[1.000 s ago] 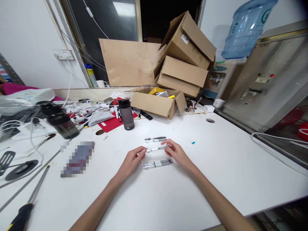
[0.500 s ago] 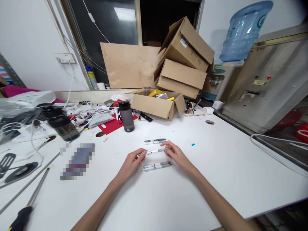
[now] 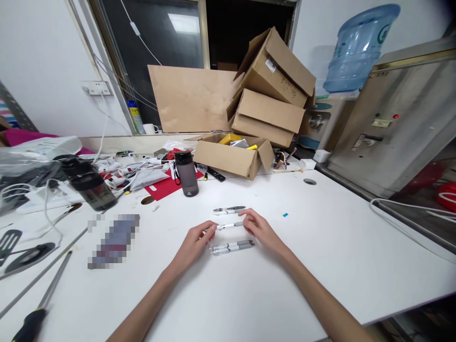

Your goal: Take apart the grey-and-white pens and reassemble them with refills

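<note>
Pinching middle pen (image 3: 230, 225) by both ends above bench (image 3: 249, 294)
Left hand (image 3: 194, 244) fingers at left tip, right hand (image 3: 261, 230) at right; probably calls for steady in-line twist

White tabletop (image 3: 320, 256), seen from its near edge. At the centre two pens lie level and apart, the far pen (image 3: 229, 209) and the near pen (image 3: 231, 246). A blue scrap (image 3: 285, 214) lies to their right, and a round hole (image 3: 309, 181) is cut into the top farther right. Beyond the pens a grey bottle (image 3: 186, 173) stands upright at the edge of a red sheet (image 3: 167, 184). An open box (image 3: 231, 156) sits to its right at the far edge. A dark bottle (image 3: 89, 184) stands amid cables and clutter far left. A screwdriver (image 3: 35, 308) lies at the near left corner, and a black spatula (image 3: 9, 240) lies at the left edge.
</note>
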### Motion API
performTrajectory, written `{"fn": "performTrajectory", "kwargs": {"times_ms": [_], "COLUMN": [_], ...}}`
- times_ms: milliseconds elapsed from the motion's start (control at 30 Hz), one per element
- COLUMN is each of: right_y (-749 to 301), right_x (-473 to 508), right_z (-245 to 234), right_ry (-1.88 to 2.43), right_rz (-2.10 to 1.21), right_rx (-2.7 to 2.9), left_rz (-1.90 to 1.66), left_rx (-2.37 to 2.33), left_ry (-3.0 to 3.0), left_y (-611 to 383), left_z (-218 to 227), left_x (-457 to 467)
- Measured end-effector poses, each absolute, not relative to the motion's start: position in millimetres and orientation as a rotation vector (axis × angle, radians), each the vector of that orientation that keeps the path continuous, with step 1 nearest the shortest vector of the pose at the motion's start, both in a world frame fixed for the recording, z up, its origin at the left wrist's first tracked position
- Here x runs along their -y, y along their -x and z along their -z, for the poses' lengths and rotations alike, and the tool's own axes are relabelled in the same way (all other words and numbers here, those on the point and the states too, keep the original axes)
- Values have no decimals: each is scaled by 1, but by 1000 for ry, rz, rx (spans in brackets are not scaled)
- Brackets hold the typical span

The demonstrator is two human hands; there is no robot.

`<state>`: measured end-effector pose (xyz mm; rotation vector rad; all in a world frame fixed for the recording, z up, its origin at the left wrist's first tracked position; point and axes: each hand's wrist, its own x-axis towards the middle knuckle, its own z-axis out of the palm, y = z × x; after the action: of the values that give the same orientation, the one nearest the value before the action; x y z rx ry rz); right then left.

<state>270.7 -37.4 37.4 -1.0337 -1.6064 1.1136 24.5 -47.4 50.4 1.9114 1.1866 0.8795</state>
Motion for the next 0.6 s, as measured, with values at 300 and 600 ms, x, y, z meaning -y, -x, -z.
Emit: {"fn": "performTrajectory", "kwargs": {"times_ms": [300, 600], "right_y": [-269, -270], "right_x": [40, 39], "right_z": [-39, -40], "right_ry": [1110, 1105], "right_rz": [-1188, -1170], "right_rx": [1593, 1606], "left_rz": [-878, -894], "left_rx": [-1195, -1181], "left_ry": [-1916, -1899], "left_y": [-25, -25], "left_z": [-50, -52], "left_x": [49, 48]}}
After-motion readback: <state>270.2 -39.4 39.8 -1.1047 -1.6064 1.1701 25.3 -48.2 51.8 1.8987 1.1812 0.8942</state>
